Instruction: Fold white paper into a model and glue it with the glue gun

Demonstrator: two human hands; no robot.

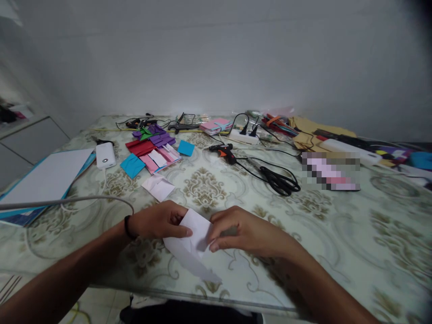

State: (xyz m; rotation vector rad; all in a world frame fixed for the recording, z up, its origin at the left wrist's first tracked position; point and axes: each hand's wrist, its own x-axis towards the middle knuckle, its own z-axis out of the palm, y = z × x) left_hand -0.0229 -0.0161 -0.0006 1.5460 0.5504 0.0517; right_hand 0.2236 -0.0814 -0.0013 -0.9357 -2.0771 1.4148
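A partly folded sheet of white paper (197,229) is held between my two hands above the front of the table. My left hand (164,220), with a dark band at the wrist, is closed on its left side, thumb on top and fingers partly hidden behind. My right hand (232,229) pinches the right edge between thumb and fingers. A pointed flap of the paper hangs down toward the table's front edge. Just beyond my left hand lies a small pale envelope (158,187).
Folded coloured envelopes (158,157) lie past it, beside a blue one (132,165). A glue gun (222,152) with a coiled black cable (279,180) rests mid-table. At left are a white power bank (105,155) and paper sheets (50,175). A power strip (245,135) sits behind.
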